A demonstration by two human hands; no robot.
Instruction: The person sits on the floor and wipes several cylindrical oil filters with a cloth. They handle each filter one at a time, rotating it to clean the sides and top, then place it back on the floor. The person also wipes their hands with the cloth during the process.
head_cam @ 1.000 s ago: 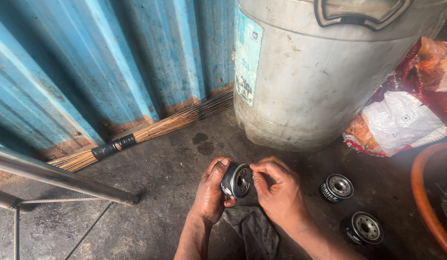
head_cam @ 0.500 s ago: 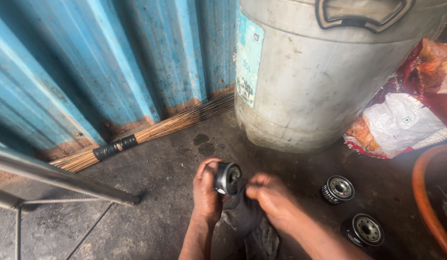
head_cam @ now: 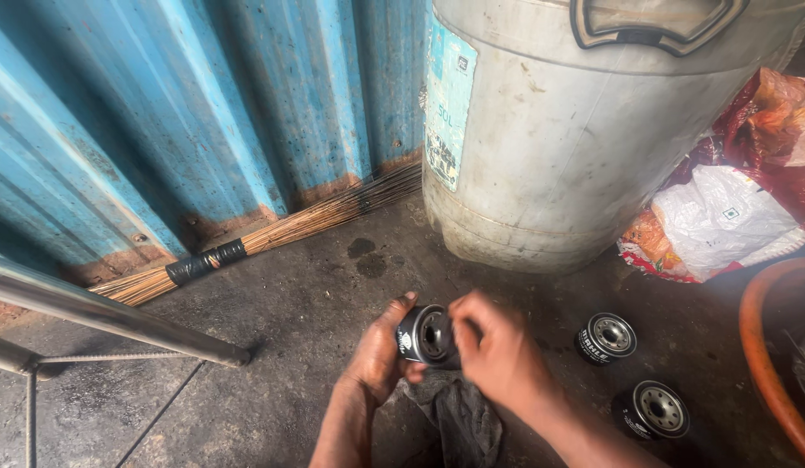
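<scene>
— Since a moment ago, the right hand [head_cam: 498, 355] has come back up from the dark rag [head_cam: 459, 420] and sits against the black oil filter [head_cam: 424, 334] again.

— Who holds the filter?

— Left hand [head_cam: 376, 364] has its fingers wrapped around it, low in the middle of the frame. Right hand's fingers are curled on its open end, a bit blurry.

— Where is the rag?

— Just under the hands, on the grey floor [head_cam: 290, 312].

— What else is near?

— Two more filters, one [head_cam: 608, 336] and another [head_cam: 652, 409], lie at the lower right. A big grey drum [head_cam: 576, 147] stands above them. A broom [head_cam: 272, 234] lies along the blue wall [head_cam: 203, 113].
</scene>
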